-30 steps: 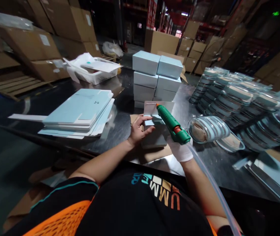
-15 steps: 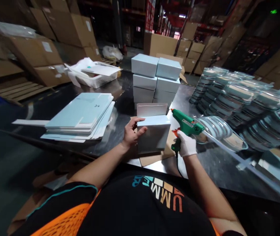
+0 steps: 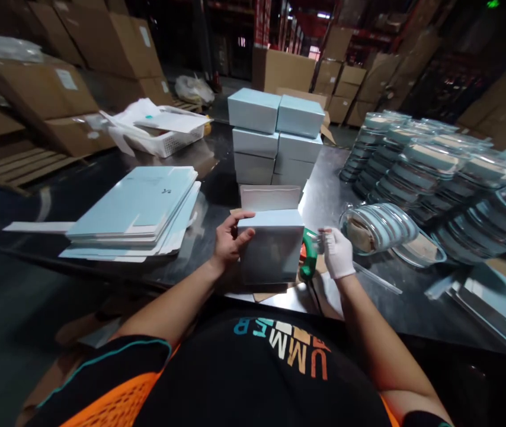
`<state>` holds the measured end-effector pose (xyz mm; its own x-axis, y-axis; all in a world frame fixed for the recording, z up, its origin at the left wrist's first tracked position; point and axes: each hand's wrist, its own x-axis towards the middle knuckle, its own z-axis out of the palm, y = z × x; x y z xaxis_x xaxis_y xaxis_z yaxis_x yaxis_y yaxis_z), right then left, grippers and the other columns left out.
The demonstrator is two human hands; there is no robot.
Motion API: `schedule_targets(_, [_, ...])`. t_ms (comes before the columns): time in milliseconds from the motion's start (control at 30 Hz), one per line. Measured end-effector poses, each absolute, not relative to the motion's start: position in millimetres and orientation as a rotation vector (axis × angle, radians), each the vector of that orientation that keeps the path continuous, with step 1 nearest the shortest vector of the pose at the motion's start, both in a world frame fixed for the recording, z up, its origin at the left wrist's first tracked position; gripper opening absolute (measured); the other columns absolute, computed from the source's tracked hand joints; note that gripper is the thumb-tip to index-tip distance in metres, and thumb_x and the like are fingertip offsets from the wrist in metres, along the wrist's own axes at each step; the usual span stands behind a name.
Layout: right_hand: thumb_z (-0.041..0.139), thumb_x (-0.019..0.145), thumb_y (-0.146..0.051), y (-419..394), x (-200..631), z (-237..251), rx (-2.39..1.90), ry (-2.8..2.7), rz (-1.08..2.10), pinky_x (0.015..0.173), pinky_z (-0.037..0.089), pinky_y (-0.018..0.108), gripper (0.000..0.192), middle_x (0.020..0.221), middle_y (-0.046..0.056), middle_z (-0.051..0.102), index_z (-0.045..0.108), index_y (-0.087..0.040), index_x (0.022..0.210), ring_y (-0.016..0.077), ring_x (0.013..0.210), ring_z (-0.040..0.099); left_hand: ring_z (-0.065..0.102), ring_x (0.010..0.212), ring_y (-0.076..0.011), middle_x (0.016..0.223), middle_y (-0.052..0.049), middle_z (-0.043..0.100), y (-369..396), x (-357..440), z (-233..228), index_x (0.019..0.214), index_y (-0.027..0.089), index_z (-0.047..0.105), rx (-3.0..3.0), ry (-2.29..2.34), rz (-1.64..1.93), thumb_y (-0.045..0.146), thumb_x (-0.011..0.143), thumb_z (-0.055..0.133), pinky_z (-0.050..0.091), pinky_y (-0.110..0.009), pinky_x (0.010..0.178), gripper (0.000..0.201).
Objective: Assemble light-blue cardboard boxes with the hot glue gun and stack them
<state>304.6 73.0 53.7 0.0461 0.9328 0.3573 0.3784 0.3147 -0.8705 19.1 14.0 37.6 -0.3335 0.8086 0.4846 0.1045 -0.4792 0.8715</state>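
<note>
Here your bench [image 3: 102, 196] is dark, glossy metal in a warehouse of stacked cartons. The pale blue box [image 3: 271, 252] stands on brown card at its near edge. Your left hand [image 3: 227, 240] grips the box's left side; your gloved right hand [image 3: 336, 252] is closed around the green glue gun [image 3: 308, 255] just right of it. Finished boxes [image 3: 275, 139] rise behind, flat blanks [image 3: 137, 210] lie left, clear lidded dishes [image 3: 413, 172] right.

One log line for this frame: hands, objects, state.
left hand: holds pale blue box | right hand: gloved, at green glue gun on table | flap up
</note>
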Motion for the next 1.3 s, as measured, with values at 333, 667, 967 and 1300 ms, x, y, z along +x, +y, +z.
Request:
schedule_targets(333, [0.085, 0.074, -0.067, 64.8, 266.5, 79.8, -0.856, -1.770, 0.976, 0.107, 0.063, 0.051, 0.067, 0.123, 0.013, 0.080, 0.068, -0.022, 0.121, 0.0327, 0.118, 0.076, 0.072, 0.127, -0.0343, 0.131, -0.016, 0.070, 14.2, 23.3, 28.0, 0.107, 0.023, 0.075, 1.635, 1.067, 1.780, 0.085, 0.078, 0.084, 0.062, -0.047, 0.104, 0.069])
schedule_targets(667, [0.073, 0.103, -0.039, 41.8, 295.3, 71.5, -0.513, -2.129, 0.739, 0.129, 0.049, 0.061, 0.025, 0.170, 0.012, 0.059, 0.081, -0.031, 0.125, 0.0342, 0.157, 0.059, 0.071, 0.139, -0.0384, 0.125, -0.013, 0.082, 11.3, -0.4, 59.9, 0.101, 0.032, 0.090, 2.004, 0.765, 1.514, 0.067, 0.092, 0.083, 0.052, -0.066, 0.125, 0.036])
schedule_targets(967, [0.063, 0.108, -0.021, 41.6, 296.8, 74.4, -0.331, -2.231, 0.561, 0.128, 0.052, 0.062, 0.044, 0.165, 0.009, 0.064, 0.072, -0.037, 0.149, 0.0321, 0.156, 0.060, 0.073, 0.138, -0.0344, 0.125, -0.014, 0.086, 18.7, -1.7, 50.5, 0.115, 0.025, 0.088, 2.171, 0.607, 1.481, 0.051, 0.103, 0.074, 0.055, -0.061, 0.122, 0.032])
schedule_targets(1300, [0.068, 0.101, -0.069, 34.8, 316.3, 16.5, -0.912, -1.746, 0.843, 0.103, 0.069, 0.061, 0.088, 0.149, 0.020, 0.074, 0.042, -0.030, 0.175, 0.0407, 0.123, 0.081, 0.072, 0.135, -0.0519, 0.143, -0.017, 0.076, -14.7, -10.0, -75.8, 0.152, 0.039, 0.068, 1.683, 1.212, 1.119, 0.071, 0.054, 0.101, 0.061, -0.068, 0.115, 0.108])
